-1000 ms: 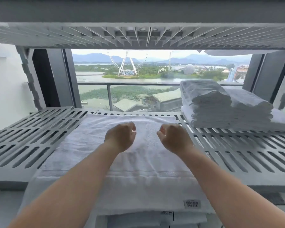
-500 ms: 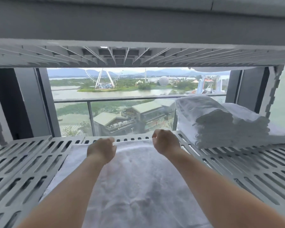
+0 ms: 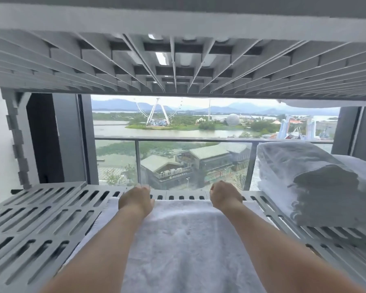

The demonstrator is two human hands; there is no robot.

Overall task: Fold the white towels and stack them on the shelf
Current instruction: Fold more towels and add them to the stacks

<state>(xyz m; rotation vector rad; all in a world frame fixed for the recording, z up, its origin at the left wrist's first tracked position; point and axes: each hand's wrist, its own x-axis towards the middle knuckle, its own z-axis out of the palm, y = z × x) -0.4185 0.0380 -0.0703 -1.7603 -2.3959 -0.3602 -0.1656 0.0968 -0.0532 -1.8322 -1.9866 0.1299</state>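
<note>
The white terry towel (image 3: 186, 240) now sits deeper on the grey slatted shelf (image 3: 40, 218) — nearly stowed; left hand (image 3: 135, 200) and right hand (image 3: 224, 197) curl at its far edge, grip unclear.

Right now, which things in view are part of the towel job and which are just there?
Job: flat towel, left hand and right hand at its far edge, slatted shelf, folded towel stack.
Just there: upper shelf, balcony railing, Ferris wheel.

Two hands, left hand (image 3: 135, 200) and right hand (image 3: 224, 197), lower centre; one spread towel (image 3: 184, 246) beneath; one pile of folded towels (image 3: 309, 182) at right; two slatted shelves, lower shelf (image 3: 36, 218), upper shelf (image 3: 72, 60).
</note>
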